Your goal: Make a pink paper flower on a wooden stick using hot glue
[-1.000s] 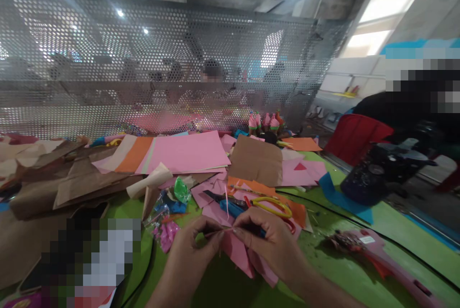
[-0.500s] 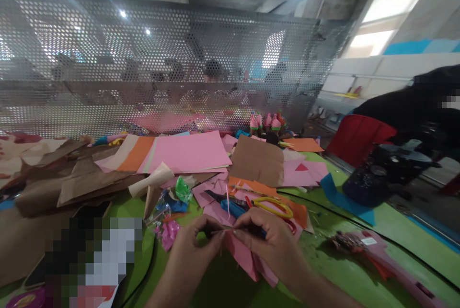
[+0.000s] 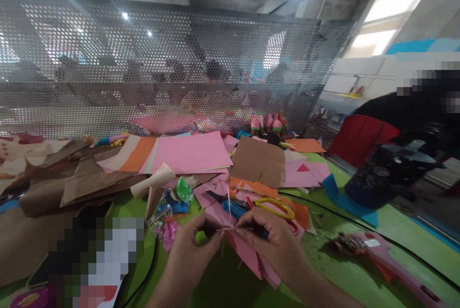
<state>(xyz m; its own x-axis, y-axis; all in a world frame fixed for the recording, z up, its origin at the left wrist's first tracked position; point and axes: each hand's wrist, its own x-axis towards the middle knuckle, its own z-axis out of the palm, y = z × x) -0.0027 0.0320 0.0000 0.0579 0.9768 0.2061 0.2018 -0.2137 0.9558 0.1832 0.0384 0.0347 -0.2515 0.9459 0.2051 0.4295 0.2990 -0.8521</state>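
Between my two hands, over the green table point(image 3: 230, 289), a thin pink strip point(image 3: 227, 229), apparently paper, is stretched level. My left hand point(image 3: 194, 248) pinches its left end between thumb and forefinger. At the other end, the thumb and fingertips of my right hand point(image 3: 275, 245) close on it. Folded pink paper point(image 3: 247, 253) lies just below and behind the strip. Beyond my right hand are yellow-handled scissors point(image 3: 282, 207) and a blue-handled tool point(image 3: 235, 209), partly covered by my fingers.
A hot glue gun point(image 3: 381, 255) lies at right beside a black cable point(image 3: 330, 210). Pink sheets point(image 3: 194, 152), brown paper point(image 3: 257, 162) and small plastic bags point(image 3: 172, 205) crowd the back. A perforated metal screen point(image 3: 161, 68) stands behind. A person sits by a red chair point(image 3: 362, 140).
My fingertips have drawn slightly apart, and more of the thin pink strip shows between them. The view has shifted a little; the things on the table lie as before.
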